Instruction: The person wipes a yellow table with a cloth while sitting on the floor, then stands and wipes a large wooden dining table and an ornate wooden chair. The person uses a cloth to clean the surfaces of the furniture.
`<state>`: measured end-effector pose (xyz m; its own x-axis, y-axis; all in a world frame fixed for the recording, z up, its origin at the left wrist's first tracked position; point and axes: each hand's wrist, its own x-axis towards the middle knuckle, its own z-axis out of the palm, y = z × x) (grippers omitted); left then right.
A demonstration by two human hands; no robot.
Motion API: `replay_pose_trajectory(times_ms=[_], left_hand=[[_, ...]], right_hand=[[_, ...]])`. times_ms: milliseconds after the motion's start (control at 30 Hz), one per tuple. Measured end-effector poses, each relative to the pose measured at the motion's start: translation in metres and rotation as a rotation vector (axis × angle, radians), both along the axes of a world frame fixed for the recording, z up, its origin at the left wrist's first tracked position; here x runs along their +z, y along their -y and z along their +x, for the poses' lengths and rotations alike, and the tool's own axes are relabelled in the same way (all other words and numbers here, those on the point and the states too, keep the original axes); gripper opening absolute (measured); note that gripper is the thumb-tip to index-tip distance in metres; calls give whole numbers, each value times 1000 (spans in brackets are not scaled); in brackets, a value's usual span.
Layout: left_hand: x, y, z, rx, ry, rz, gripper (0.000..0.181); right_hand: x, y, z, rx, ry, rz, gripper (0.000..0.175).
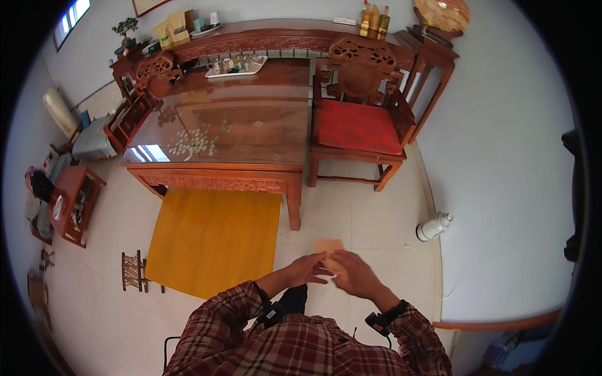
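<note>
In front of my body, above the pale tiled floor, my right hand (355, 275) holds a light orange-tan piece (329, 245). It looks like folded paper or thin cloth; blur hides which. Part of it lies under my right fingers. My left hand (303, 270) is at its left edge, thumb close to it and lower fingers spread. Whether the left fingers grip it is unclear. Both wrists wear black bands with small devices, below plaid shirt sleeves.
Ahead stands a carved wooden table (263, 136) with a glass top and pale discs (193, 143). A yellow mat (218, 239) lies before it, a small woven stool (131, 271) beside that. On the right are a red-cushioned chair (357, 127) and a thermos flask (433, 227) by the wall.
</note>
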<state>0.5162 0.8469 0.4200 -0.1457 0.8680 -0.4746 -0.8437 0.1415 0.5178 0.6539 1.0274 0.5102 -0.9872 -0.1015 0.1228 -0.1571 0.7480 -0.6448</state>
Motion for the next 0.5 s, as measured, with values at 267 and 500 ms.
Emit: replay_pose_trajectory(times_ms=[267, 500], left_hand=[[38, -56, -146, 378, -164, -54, 37], [68, -55, -359, 637, -929, -408, 46]], right_hand=[[18, -97, -114, -104, 114, -279, 62], [-32, -233, -159, -506, 294, -477, 44]])
